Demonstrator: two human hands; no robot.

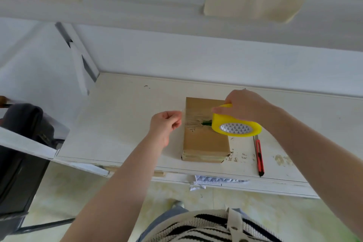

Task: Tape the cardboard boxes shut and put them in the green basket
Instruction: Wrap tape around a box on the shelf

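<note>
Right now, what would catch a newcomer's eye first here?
The bright yellow tape dispenser, gripped by the right hand over a flat cardboard box mid-table. The left hand pinches something beside the box's left edge, seemingly clear tape. A red utility knife lies right of the box.

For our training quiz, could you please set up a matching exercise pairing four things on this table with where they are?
Things:
1. tape dispenser
2. cardboard box
3. utility knife
4. left hand

Places:
A. lying on the table, right of the box
B. held in the right hand, over the box
C. just left of the box, fingers pinched
D. flat on the table, under the dispenser

Pairs: 1-B, 2-D, 3-A, 4-C
</note>
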